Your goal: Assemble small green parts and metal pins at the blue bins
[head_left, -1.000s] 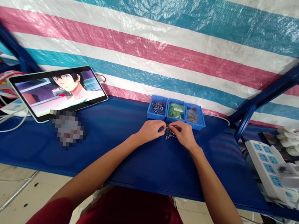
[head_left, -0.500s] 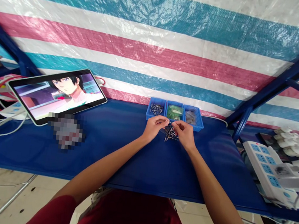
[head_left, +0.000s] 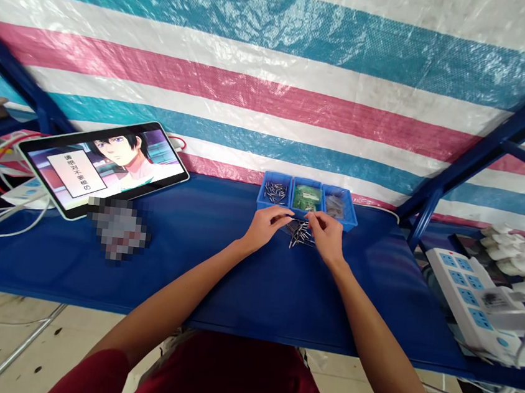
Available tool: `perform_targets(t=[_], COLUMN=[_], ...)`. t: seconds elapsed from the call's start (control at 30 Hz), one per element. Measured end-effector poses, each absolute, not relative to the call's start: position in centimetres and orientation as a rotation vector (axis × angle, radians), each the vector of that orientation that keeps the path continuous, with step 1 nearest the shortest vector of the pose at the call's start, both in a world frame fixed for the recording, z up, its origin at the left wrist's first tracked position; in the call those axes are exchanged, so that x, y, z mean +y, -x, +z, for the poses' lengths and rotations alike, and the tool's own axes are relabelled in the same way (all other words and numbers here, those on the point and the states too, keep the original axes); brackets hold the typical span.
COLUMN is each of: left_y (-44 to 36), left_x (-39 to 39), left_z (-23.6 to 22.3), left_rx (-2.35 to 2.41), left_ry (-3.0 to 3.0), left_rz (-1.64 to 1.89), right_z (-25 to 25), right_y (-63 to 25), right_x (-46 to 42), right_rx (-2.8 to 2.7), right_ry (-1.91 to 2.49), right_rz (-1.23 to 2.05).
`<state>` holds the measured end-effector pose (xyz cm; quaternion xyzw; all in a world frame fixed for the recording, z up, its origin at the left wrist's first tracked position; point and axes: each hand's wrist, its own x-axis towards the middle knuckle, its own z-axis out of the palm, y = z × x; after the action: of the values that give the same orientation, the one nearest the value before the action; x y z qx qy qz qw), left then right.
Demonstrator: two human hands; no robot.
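My left hand (head_left: 263, 226) is closed in a pinch, just in front of the left blue bin; whatever its fingertips hold is too small to make out. Close by on the right, my right hand (head_left: 327, 233) also pinches, its fingertips a short gap from the left ones. Between and below them lies a loose pile of small dark metal pin-like parts (head_left: 300, 235). Behind the hands stand three joined blue bins (head_left: 340, 225). In the left one are similar metal pins (head_left: 276, 192), in the middle one green-tinted pieces (head_left: 307, 196), in the right one clear or greyish pieces (head_left: 335, 205).
A tablet (head_left: 106, 167) with a cartoon on its screen leans at the left, beside cables and a blurred-out item (head_left: 120, 231). At the right lies a white power strip (head_left: 470, 299). Blue frame posts (head_left: 463, 161) and a striped tarp (head_left: 274, 85) bound the blue table (head_left: 252, 295).
My hands have drawn slightly apart, so a gap shows between the fingertips, which met before. More of the metal pile is visible. The tablet's picture has changed.
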<state>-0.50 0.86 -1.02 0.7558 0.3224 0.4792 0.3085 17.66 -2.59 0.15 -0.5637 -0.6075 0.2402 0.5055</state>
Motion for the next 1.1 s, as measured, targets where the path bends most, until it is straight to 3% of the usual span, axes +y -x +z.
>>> perform_targets(t=[0.3, 0.57, 0.73, 0.9, 1.1], left_y=[0.3, -0.6, -0.2, 1.0, 1.2], left_x=[0.1, 0.2, 0.3, 0.6, 0.9], left_z=[-0.4, -1.2, -1.0, -0.8, -1.5], left_rx=[0.91, 0.766, 0.87, 0.992, 0.888], left_ry=[-1.68, -1.448, -1.697, -2.115, -2.403], left_rz=[1.242, 1.267, 1.315, 1.134, 1.157], right_z=[-0.1, -0.1, 0.0, 0.2, 0.0], right_y=[-16.7, -16.4, -16.4, -16.8, -17.0], right_x=[-3.1, -2.9, -2.7, -2.7, -2.7], right_rx=[-1.72, -1.504, -1.398, -1.358, -1.433], right_ry=[1.194, 1.191, 1.236, 1.29, 1.292], right_rz=[0.708, 0.912, 0.871, 0.758, 0.749])
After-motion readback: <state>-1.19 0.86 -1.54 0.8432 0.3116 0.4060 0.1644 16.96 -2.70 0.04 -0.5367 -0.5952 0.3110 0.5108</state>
